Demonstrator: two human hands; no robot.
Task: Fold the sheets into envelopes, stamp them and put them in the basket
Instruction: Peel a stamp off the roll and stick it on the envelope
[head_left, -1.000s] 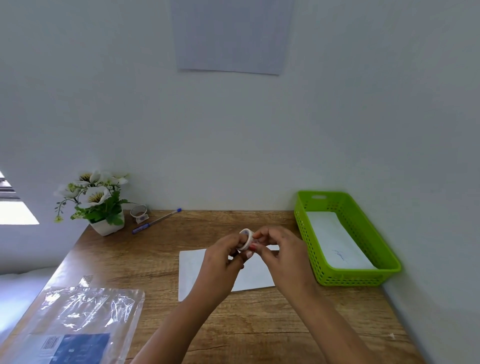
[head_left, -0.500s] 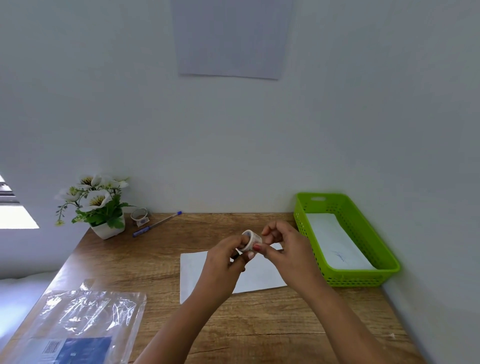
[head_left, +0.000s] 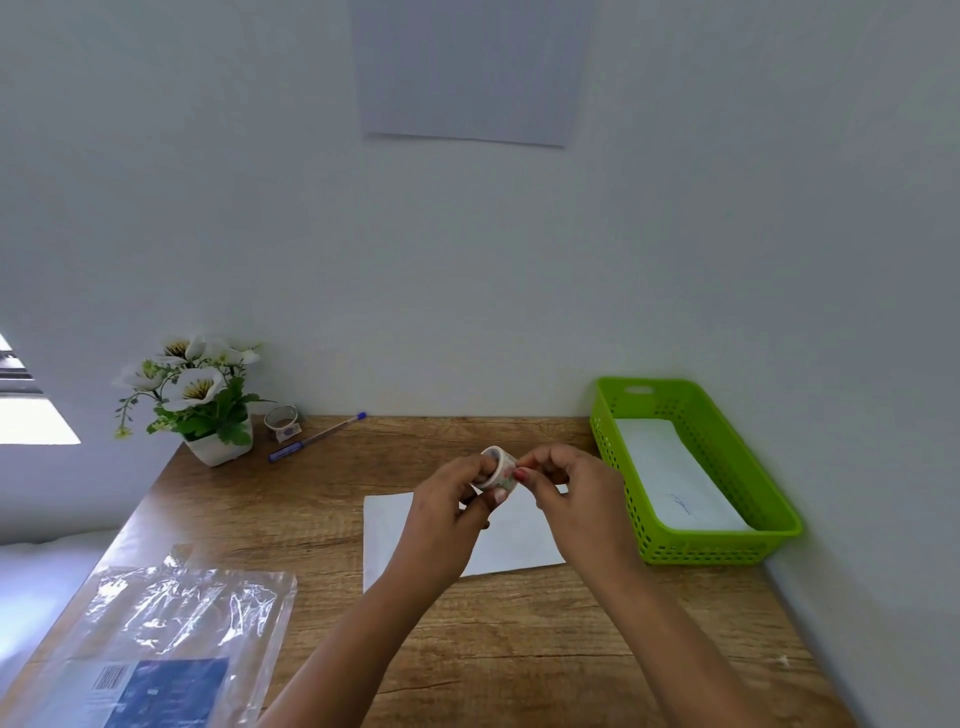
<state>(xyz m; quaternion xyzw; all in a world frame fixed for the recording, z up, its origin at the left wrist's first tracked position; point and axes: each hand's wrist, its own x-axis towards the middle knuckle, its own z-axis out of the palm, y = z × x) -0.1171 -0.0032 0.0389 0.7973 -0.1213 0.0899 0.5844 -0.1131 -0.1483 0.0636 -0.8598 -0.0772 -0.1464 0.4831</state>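
A small roll of sticker tape (head_left: 500, 466) is held above the desk. My left hand (head_left: 451, 506) grips the roll with a finger through its core. My right hand (head_left: 563, 488) pinches at the roll's outer edge with thumb and forefinger. Under both hands a white folded sheet (head_left: 395, 535) lies flat on the wooden desk. The green basket (head_left: 696, 543) stands at the right against the wall, with a white envelope (head_left: 670, 480) lying inside it.
A potted plant with white flowers (head_left: 200, 400) stands at the back left, beside a second tape roll (head_left: 281, 418) and a blue pen (head_left: 317, 437). A clear plastic bag (head_left: 166, 623) lies at the front left. The wall closes off the right side.
Both hands have shifted slightly right with the roll. The roll has turned in my left hand, and my right fingers now pinch at its edge.
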